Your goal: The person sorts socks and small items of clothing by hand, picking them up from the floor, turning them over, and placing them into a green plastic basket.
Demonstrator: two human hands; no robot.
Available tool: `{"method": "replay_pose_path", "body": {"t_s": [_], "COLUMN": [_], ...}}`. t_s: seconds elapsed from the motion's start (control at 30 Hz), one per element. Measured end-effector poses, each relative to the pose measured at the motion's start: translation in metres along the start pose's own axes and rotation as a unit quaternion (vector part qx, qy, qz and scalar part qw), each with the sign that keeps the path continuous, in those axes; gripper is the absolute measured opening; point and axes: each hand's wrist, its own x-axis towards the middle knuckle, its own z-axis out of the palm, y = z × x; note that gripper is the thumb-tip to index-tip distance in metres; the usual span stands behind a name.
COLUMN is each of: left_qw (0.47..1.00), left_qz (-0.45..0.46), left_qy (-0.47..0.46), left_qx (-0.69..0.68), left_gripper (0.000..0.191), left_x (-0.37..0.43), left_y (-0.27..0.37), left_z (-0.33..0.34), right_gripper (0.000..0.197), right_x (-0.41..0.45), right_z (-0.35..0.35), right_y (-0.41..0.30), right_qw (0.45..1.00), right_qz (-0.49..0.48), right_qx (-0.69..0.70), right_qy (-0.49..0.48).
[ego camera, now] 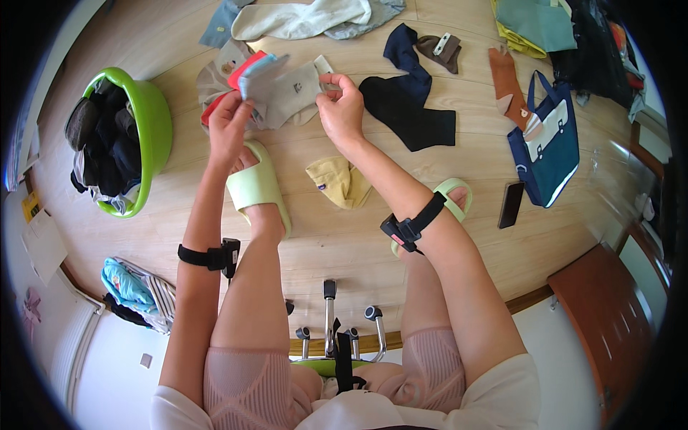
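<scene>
My left hand (232, 110) pinches a folded red and light blue cloth item (257, 70), seemingly a sock, above the wooden floor. Thumb and fingertips of my right hand (341, 105) meet at the edge of a light grey sock (293, 88) with a small dark motif; whether they grip it is hard to tell. Beneath and left of these lies a beige patterned sock (212, 78). Right of my right hand are a black sock (414, 115), a navy sock (403, 51) and brown folded socks (443, 51). A yellow sock (341, 180) rests between my feet.
A green tub (161, 134) of dark socks stands at left. White socks (301, 19) lie at the top. On the right are an orange sock (508, 86), a blue-green bag (556, 145) and a phone (511, 205). Clothes (131, 290) lie lower left; chair legs (329, 317) stand below.
</scene>
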Motion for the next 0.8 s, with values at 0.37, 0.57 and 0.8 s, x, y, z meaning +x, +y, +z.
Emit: {"method": "replay_pose_path", "body": {"t_s": [0.37, 0.57, 0.8], "left_qw": [0.845, 0.835, 0.82], "left_qz": [0.232, 0.217, 0.222], "left_qy": [-0.109, -0.111, -0.1], "left_qx": [0.469, 0.494, 0.518], "left_gripper": [0.022, 0.024, 0.028], "left_x": [-0.005, -0.008, -0.01], "left_y": [0.022, 0.021, 0.019], "left_z": [0.041, 0.053, 0.047], "right_gripper": [0.038, 0.047, 0.05], "right_x": [0.076, 0.107, 0.118], "right_z": [-0.021, -0.019, -0.022], "right_y": [-0.022, -0.026, -0.028], "right_qw": [0.893, 0.918, 0.925], "right_qz": [-0.321, -0.226, -0.183], "right_qx": [-0.311, -0.322, -0.332], "right_qy": [0.05, 0.038, 0.02]}}
